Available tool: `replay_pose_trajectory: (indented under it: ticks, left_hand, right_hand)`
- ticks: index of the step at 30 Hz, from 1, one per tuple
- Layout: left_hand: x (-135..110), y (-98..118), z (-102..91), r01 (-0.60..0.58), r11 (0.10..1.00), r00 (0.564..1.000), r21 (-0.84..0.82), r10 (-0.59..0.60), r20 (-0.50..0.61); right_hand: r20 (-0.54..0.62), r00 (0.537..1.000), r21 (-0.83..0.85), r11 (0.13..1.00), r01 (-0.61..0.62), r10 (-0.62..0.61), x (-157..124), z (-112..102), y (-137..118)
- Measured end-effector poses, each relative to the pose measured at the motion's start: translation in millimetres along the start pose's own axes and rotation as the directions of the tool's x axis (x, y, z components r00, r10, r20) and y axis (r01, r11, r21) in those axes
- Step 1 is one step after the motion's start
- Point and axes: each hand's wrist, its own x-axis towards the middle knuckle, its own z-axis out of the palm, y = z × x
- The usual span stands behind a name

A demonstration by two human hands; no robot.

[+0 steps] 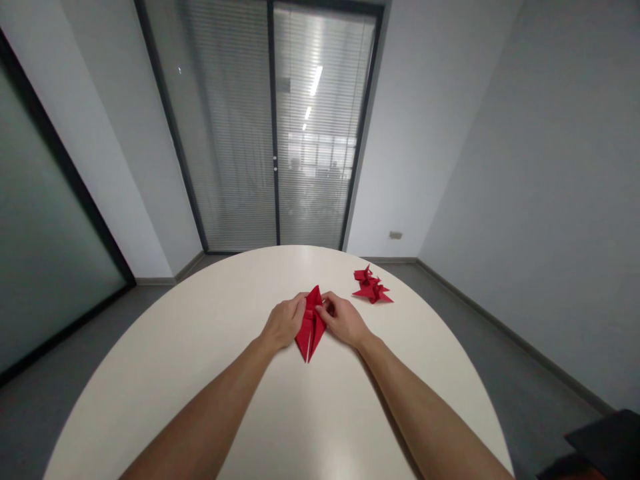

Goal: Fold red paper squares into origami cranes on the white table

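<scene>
A piece of folded red paper (311, 327) is held just above or on the white table, its split lower end pointing toward me and a single point away. My left hand (284, 321) grips its left edge, thumb on top and fingers behind. On the other side, my right hand (345, 319) pinches the right edge between thumb and curled fingers. The paper's underside is hidden. To the right, beyond my right hand, several red folded paper figures (373, 288) lie clustered together with pointed tips sticking out.
The white table (200, 373) has a rounded far edge. Behind it stand glass panels (315, 133) with blinds in dark frames. Grey walls rise on both sides, with a small socket plate (395, 235) low on the wall. A dark object (607, 443) shows at the lower right.
</scene>
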Motion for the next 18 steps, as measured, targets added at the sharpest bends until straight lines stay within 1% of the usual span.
replay_pose_trajectory:
  ticks: [4,13,18]
  left_hand:
    - [1,-3,0.8,0.004,1.000,1.000,-0.027,-0.004,0.014]
    - [5,-14,3.6,0.027,0.982,1.000,-0.189,-0.027,0.005]
    - [8,-20,5.1,0.010,0.985,1.000,-0.172,-0.007,0.018]
  right_hand:
    - [0.002,1.000,-0.047,0.999,0.013,-0.013,0,-2,-4]
    - [-0.036,0.999,-0.074,0.997,-0.037,0.034,0,-1,-2]
    - [-0.043,0.999,-0.031,0.999,-0.021,0.020,0,0,3]
